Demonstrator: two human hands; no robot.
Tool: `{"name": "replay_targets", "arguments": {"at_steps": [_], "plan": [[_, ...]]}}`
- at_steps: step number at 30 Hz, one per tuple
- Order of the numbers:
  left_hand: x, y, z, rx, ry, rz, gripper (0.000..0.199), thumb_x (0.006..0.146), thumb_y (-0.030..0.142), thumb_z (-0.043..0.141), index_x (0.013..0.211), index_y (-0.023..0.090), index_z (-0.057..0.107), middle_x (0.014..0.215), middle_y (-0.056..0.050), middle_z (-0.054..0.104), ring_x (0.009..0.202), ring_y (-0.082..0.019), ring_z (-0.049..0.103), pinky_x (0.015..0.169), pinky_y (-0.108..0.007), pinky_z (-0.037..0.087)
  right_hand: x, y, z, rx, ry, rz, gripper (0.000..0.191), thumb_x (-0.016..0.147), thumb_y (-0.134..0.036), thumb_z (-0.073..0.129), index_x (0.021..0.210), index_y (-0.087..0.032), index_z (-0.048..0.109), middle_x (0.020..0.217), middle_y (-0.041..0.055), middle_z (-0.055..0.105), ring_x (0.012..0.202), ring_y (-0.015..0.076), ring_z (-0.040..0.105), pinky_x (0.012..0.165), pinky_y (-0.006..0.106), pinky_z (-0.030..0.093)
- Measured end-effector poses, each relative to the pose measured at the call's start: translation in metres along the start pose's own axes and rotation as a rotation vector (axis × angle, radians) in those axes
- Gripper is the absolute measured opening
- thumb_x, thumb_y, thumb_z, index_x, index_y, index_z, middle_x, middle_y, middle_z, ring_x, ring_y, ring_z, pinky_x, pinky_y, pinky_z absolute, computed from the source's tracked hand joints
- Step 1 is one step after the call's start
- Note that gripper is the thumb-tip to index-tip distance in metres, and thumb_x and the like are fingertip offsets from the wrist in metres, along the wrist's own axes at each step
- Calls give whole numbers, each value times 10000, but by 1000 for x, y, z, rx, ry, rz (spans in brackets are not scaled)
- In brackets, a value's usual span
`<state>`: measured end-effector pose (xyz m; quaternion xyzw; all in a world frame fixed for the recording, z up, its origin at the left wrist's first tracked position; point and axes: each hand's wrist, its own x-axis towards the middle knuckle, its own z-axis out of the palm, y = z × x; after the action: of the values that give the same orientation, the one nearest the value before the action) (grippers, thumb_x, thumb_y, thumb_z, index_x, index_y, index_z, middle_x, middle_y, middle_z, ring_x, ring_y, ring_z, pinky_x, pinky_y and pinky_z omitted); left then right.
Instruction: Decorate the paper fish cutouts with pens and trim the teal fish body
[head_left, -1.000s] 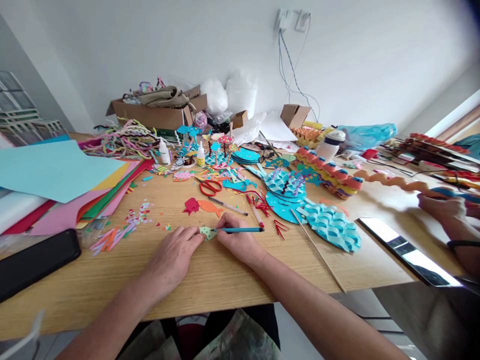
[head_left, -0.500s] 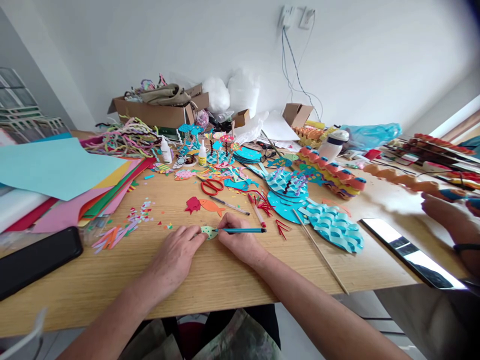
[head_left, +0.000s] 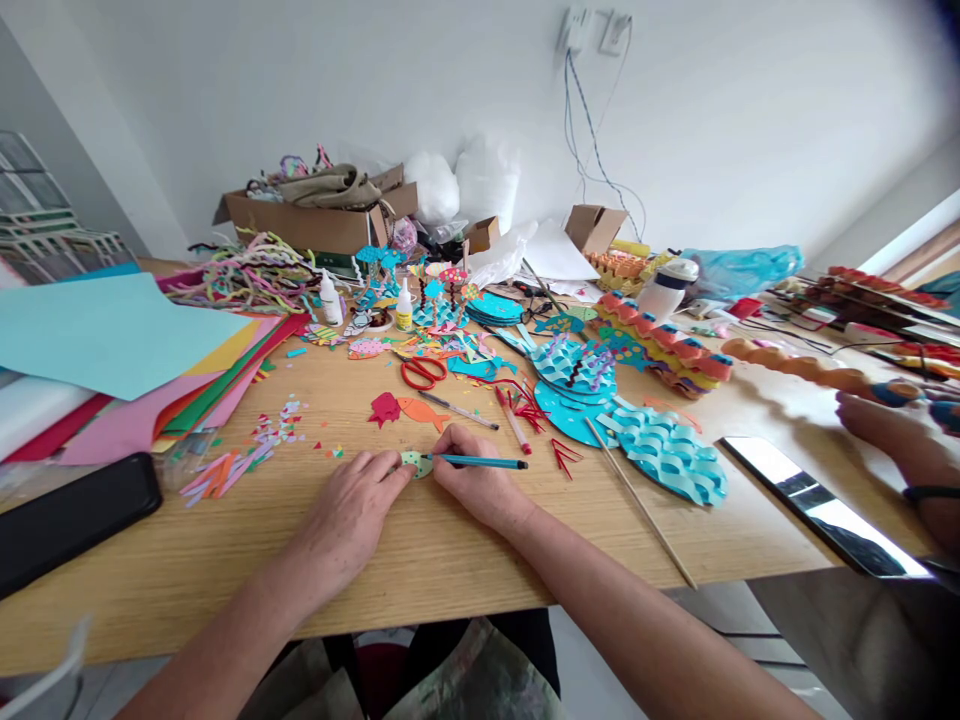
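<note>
My right hand (head_left: pixel 471 485) grips a blue felt-tip pen (head_left: pixel 487 462), its tip end at the right edge of a small light-green paper fish (head_left: pixel 415 461) with dark dots. With thumb and fingers closed on the cutout's left end, my left hand (head_left: pixel 358 498) holds it against the table; that end is hidden. Just beyond lie a red paper piece (head_left: pixel 385 408) and an orange paper fish (head_left: pixel 422 413). A ballpoint pen (head_left: pixel 459 410), red-handled scissors (head_left: pixel 424 373) and a red marker (head_left: pixel 513 420) are close to my right hand.
Blue paper fish pieces (head_left: pixel 671 455) and a wooden stick (head_left: pixel 641 505) lie to the right, near a tablet-like device (head_left: pixel 825 505). Another person's hand (head_left: pixel 874 425) touches a painted egg-carton strip (head_left: pixel 806 368). Coloured paper sheets (head_left: pixel 112 335) and a black phone (head_left: pixel 75 520) are left.
The blue pen and my right hand have shifted very slightly left. My left hand stays on the paper fish.
</note>
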<state>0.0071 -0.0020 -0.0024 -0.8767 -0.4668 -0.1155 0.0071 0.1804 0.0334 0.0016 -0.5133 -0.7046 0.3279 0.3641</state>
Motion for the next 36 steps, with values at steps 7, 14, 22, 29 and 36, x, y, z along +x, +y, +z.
{"name": "replay_targets", "arguments": {"at_steps": [7, 14, 22, 29, 36], "plan": [[0, 0, 4, 33, 26, 15, 471, 801, -33, 333, 1150, 187, 560, 1113, -92, 567, 957, -223, 508, 807, -368, 456, 1, 2, 1, -28, 7, -7, 112, 648, -84, 524, 609, -179, 480, 539, -56, 493, 487, 74, 409, 474, 187, 310], [1, 3, 0, 49, -15, -11, 468, 826, -9, 331, 1187, 204, 540, 1113, -85, 567, 933, -218, 514, 800, -376, 459, 1, 0, 1, -25, 0, 12, 102, 653, -95, 528, 614, -179, 483, 539, -56, 492, 486, 77, 415, 466, 187, 307], [4, 5, -3, 64, -69, -28, 415, 855, 38, 335, 1152, 212, 567, 1112, -94, 568, 942, -235, 512, 802, -401, 454, 1, 0, 1, -14, 0, 11, 125, 644, -68, 511, 607, -181, 474, 527, -57, 483, 476, 75, 411, 457, 186, 301], [4, 6, -4, 53, -68, -39, 385, 867, 58, 342, 1135, 207, 575, 1099, -90, 569, 957, -231, 503, 817, -390, 444, 1, -2, 0, -6, -16, 29, 122, 635, -71, 517, 599, -180, 473, 520, -59, 474, 471, 74, 401, 448, 187, 283], [4, 8, -5, 70, -74, -46, 368, 879, 74, 341, 1139, 198, 570, 1092, -95, 566, 964, -237, 502, 823, -398, 443, 1, -2, 0, -21, -17, 34, 123, 642, -68, 514, 603, -178, 478, 521, -58, 476, 470, 73, 402, 451, 187, 284]]}}
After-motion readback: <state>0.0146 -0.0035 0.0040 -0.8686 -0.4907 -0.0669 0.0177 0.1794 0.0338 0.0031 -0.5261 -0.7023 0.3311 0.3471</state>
